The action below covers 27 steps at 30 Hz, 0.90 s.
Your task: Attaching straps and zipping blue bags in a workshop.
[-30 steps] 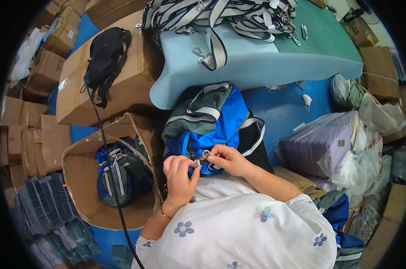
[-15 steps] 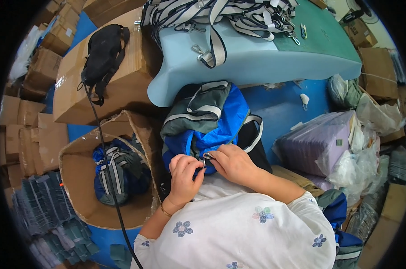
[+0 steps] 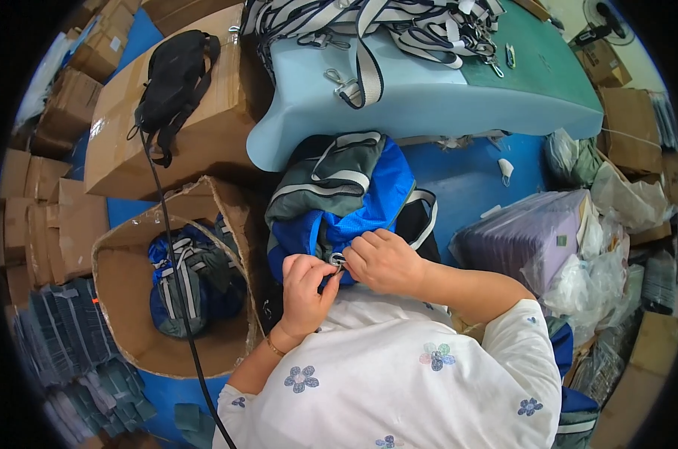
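Note:
A blue and grey-green bag (image 3: 328, 176) with white straps lies on my lap, its black part showing at the right. At the near edge of the bag, a small shiny metal clip (image 3: 337, 259) sits between my hands; its exact type is hard to make out. My left hand (image 3: 303, 294) pinches it from the left with thumb and fingers pressed together. From the right, my right hand (image 3: 382, 262) is closed on the upper side of the same clip. My fingers partly cover the clip and whatever it hangs on.
An open carton (image 3: 170, 359) holding similar bags (image 3: 197, 292) stands at my left. A black pouch (image 3: 176, 82) with a cable rests on a closed carton (image 3: 114, 142). Webbing straps (image 3: 369, 67) with snap hooks cover the table (image 3: 421, 105) ahead. Purple plastic-wrapped goods (image 3: 518, 232) lie right.
My right hand has lifted slightly and turned, its forearm and elbow swinging outward. The metal clip shows more openly between my fingers. My left hand keeps its pinch.

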{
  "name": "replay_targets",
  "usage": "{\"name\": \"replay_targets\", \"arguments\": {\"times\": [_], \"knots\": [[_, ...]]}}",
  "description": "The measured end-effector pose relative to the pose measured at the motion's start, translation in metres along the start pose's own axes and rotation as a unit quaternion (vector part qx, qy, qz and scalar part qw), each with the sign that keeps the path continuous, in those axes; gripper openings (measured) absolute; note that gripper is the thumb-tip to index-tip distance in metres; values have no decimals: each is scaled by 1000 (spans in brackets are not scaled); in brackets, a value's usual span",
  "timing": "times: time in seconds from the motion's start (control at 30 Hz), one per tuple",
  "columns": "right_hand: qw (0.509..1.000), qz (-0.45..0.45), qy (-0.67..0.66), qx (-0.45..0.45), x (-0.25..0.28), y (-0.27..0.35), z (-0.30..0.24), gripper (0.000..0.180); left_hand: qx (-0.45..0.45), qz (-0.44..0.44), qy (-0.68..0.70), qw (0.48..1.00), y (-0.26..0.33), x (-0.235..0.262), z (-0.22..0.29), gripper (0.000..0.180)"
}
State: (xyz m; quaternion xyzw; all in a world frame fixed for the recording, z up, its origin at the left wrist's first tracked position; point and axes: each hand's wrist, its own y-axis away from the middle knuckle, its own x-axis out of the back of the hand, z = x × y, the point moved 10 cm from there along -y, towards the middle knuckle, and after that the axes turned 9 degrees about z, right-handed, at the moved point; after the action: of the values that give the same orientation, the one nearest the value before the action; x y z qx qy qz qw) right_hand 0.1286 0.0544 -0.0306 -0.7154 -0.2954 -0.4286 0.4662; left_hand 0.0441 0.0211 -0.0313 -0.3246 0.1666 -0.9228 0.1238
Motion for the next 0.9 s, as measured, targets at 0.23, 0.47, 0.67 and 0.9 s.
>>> {"name": "replay_targets", "arguments": {"times": [0.23, 0.47, 0.67, 0.9], "knots": [[996, -7, 73, 42, -8, 0, -2, 15, 58, 4, 45, 997, 2, -4, -10, 15], [991, -57, 97, 69, -11, 5, -10, 14, 88, -4, 5, 996, 3, -7, -15, 10], [994, -45, -87, -37, 8, 7, 3, 38, 106, 37, 60, 992, 1, 14, -22, 11], [864, 225, -240, -382, 14, 71, 129, 15, 133, 183, 183, 957, 20, 81, -56, 16]]}}
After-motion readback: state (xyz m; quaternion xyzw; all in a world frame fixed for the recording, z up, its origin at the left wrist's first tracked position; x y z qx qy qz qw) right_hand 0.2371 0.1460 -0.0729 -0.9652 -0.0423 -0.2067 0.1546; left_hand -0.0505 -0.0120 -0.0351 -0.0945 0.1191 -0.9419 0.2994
